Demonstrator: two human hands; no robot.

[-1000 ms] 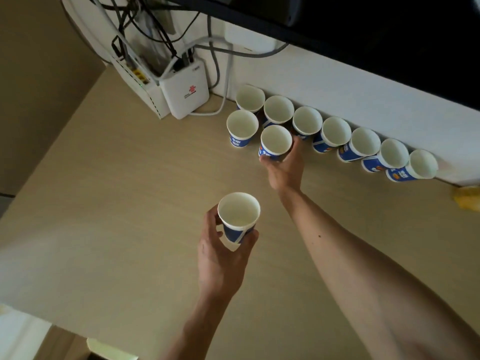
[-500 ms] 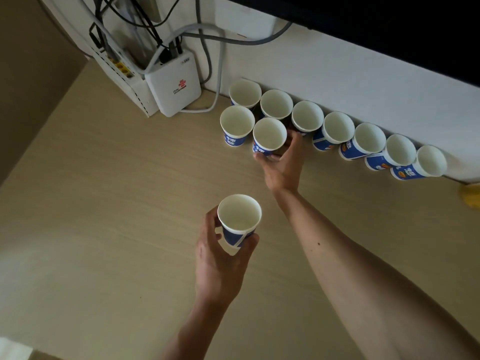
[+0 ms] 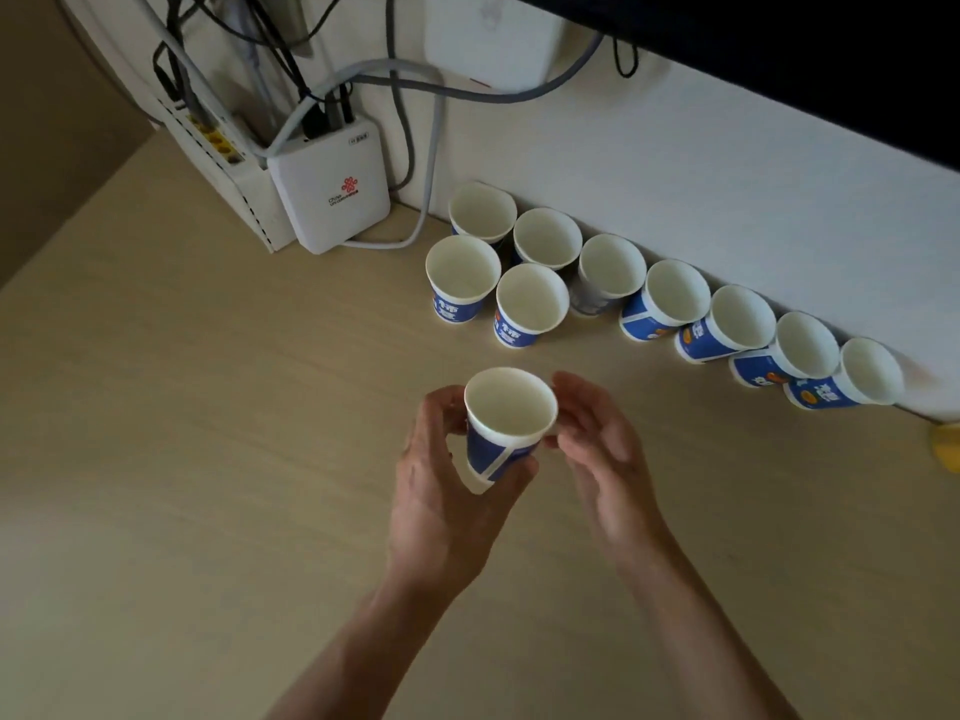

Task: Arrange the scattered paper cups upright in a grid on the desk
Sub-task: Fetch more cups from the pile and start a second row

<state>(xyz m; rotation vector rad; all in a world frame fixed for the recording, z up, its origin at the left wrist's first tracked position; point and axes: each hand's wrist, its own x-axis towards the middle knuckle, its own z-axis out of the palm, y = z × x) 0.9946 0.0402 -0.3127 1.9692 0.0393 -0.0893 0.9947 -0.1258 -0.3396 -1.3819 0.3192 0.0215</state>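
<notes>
My left hand [image 3: 441, 501] grips a blue and white paper cup [image 3: 506, 423] upright above the middle of the wooden desk [image 3: 208, 459]. My right hand [image 3: 597, 449] is beside that cup on its right, fingers apart, fingertips touching or nearly touching its rim. Several matching cups stand upright in a row along the white wall, from the leftmost cup [image 3: 482, 213] to the rightmost cup [image 3: 852, 376]. Two more cups form a second row in front: one [image 3: 460, 283] at the left, another [image 3: 527, 304] beside it.
A white router box [image 3: 332, 194] and a white power strip [image 3: 228, 163] with several cables lean against the wall at the back left. A yellow object [image 3: 946, 446] lies at the right edge. A dark screen [image 3: 805, 54] hangs above the wall.
My right hand let go of the second front-row cup and drew back to the cup held by my left hand. The left hand raised its cup slightly.
</notes>
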